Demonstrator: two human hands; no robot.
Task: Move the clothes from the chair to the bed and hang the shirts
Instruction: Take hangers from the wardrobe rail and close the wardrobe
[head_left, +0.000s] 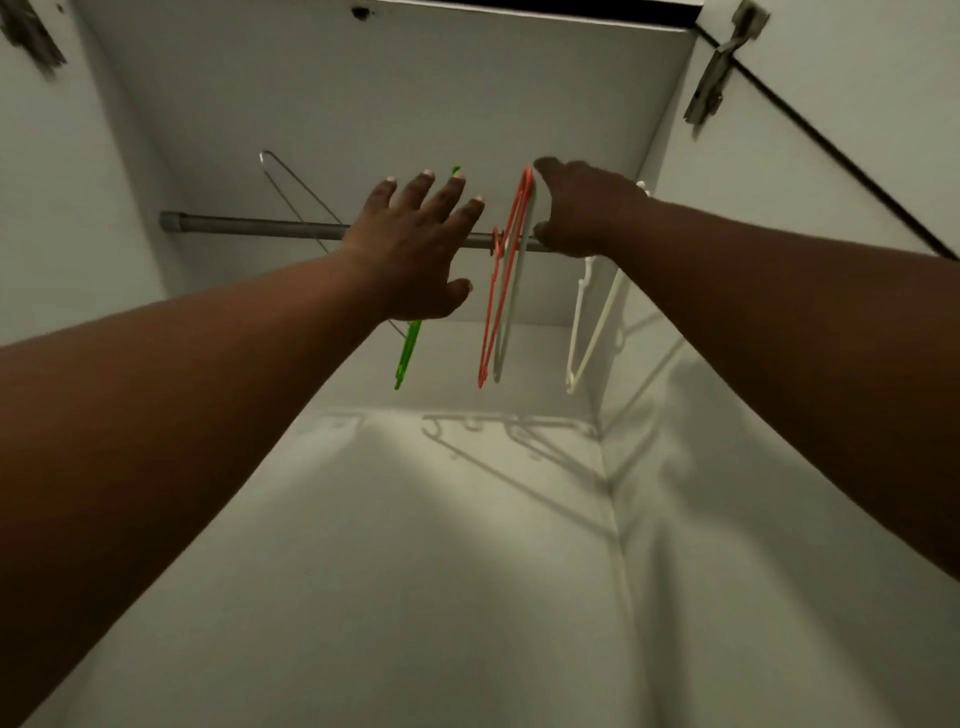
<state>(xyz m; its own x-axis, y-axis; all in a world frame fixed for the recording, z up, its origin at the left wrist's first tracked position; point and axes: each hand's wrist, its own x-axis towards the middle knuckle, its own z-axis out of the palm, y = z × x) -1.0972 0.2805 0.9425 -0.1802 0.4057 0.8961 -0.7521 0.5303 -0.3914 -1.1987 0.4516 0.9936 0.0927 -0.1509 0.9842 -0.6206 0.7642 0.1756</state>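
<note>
Two hands reach up to the rail (249, 226) inside a white wardrobe (363, 545), where bare hangers dangle.
Left hand (415, 249) is spread wide, holding nothing, and hides most of the green hanger (408, 358). Right hand (587, 213) curls at the red hanger (491, 317) and the pale one against it; whether it grips them I cannot tell. Another white hanger (592, 332) sits partly behind that arm. No shirts or chair in view.

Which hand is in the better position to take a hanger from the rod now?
The right hand. Its fingers are already at the red hanger and the pale one beside it on the rod. The left hand is spread open, gripping nothing.
</note>
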